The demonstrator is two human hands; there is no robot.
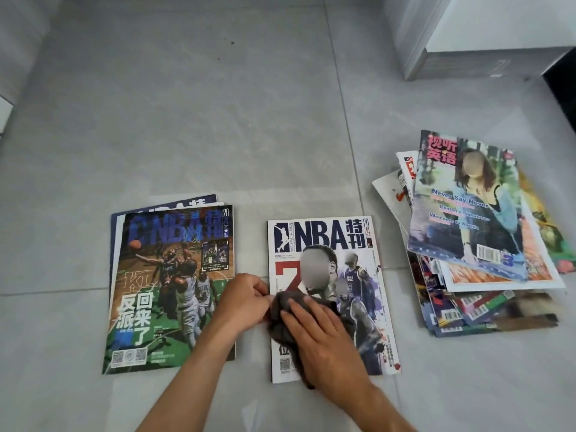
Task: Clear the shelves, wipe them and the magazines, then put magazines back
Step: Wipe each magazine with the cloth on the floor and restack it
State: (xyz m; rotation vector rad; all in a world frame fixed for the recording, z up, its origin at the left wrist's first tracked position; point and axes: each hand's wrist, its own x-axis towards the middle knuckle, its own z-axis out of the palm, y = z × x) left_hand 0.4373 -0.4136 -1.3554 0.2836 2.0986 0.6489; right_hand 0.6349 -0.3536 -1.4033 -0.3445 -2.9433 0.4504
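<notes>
The right hand [324,335] pressed a dark cloth [282,322] flat on the white magazine [330,300] lying mid-floor [218,120]; the left hand [241,299] pinched its spine edge. A hard stroke could likely crease the cover, or skid it into the wiped stack [170,288].

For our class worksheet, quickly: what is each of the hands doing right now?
Left hand: pinching the edge of the dark cloth.
Right hand: open, pressing flat on the cloth.
</notes>
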